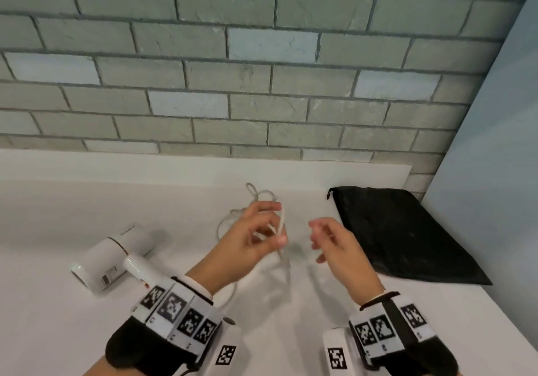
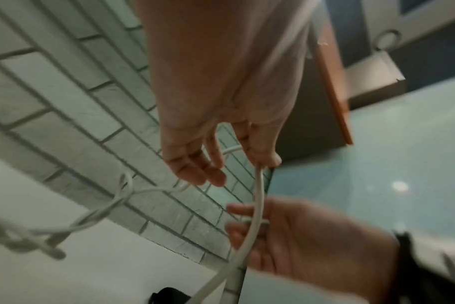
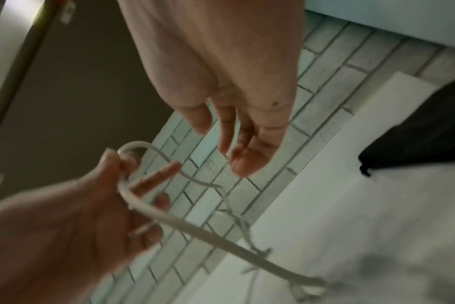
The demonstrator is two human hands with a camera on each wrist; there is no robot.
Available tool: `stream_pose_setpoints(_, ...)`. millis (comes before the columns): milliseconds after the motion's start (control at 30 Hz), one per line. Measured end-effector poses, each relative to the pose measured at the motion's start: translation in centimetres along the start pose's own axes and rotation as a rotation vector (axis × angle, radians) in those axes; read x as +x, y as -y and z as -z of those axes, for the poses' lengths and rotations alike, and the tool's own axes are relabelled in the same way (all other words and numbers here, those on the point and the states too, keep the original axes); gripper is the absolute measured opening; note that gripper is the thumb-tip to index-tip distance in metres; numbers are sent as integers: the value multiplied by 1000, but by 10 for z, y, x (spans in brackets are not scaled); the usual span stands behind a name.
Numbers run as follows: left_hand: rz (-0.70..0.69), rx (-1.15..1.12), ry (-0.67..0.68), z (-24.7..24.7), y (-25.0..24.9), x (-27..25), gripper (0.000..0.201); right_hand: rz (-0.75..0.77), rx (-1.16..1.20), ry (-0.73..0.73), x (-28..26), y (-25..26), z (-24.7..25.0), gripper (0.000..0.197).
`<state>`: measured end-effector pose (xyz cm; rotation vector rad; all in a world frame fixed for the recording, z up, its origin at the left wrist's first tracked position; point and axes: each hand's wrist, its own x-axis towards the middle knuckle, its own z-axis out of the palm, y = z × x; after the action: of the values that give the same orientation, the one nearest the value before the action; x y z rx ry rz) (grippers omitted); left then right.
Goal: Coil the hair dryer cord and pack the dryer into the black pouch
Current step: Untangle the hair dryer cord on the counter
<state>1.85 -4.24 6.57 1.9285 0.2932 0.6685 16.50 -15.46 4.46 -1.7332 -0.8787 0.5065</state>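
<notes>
Left hand (image 1: pixel 252 238) raised over counter (image 1: pixel 58 311), thumb and forefinger pinching cord (image 1: pixel 281 224); right hand (image 1: pixel 334 241) beside it, fingers loosely curled, holding nothing.

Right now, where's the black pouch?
In the head view the black pouch lies flat on the white counter at far right, near the brick wall, just beyond the empty right hand.

Bare counter (image 1: pixel 58 303) lies open between dryer (image 1: pixel 113 259) at left and pouch (image 1: pixel 407 230) at right. Loose cord (image 1: pixel 256 195) tangles the middle; wall (image 1: pixel 262 69) closes the far side.
</notes>
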Motion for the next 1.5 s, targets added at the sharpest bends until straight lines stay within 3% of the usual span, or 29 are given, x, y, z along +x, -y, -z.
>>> stream_pose_setpoints(100,-98,294,92,-16,3,-7,12,-121,364,256,3,25,2,40)
stream_pose_setpoints(167,-140,347,136,-27,8,-12,11,-119,366,381,4,36,6,36)
stream_pose_setpoints(300,-62,312,301,-24,14,-13,17,-4,221,311,4,37,10,32)
stream_pose_setpoints(367,30,299,187,-13,20,-5,17,36,232,302,-1,37,14,34)
stream_pose_setpoints(467,135,313,-164,2,31,13,29,118,216,358,-11,41,21,36)
stream_pose_setpoints(533,195,392,-191,7,37,21,35,193,198,442,-19,47,24,37)
stream_pose_setpoints(633,174,512,-113,10,41,29,55,259,188,540,-28,55,28,37)
stream_pose_setpoints(700,127,480,-141,10,39,32,46,265,149,510,-29,56,32,38)
stream_pose_setpoints(767,120,432,-155,14,30,31,19,255,-8,415,-24,50,38,41)
stream_pose_setpoints(900,95,352,-45,28,14,27,21,320,-504,212,-11,39,43,60)
stream_pose_setpoints(967,94,423,14,30,8,26,26,418,-500,136,-8,45,39,65)
stream_pose_setpoints(1066,102,635,31,29,-4,24,25,526,-422,246,-11,64,32,75)
stream_pose_setpoints(1133,118,773,-22,32,-7,23,30,562,-457,291,-13,72,27,69)
stream_pose_setpoints(1266,54,895,22,32,-13,20,35,592,-873,267,-8,72,17,48)
stream_pose_setpoints(1400,-12,666,36,34,-17,17,37,498,-928,270,-3,66,15,35)
stream_pose_setpoints(1500,-44,413,-69,31,-18,15,15,586,-733,142,0,61,14,20)
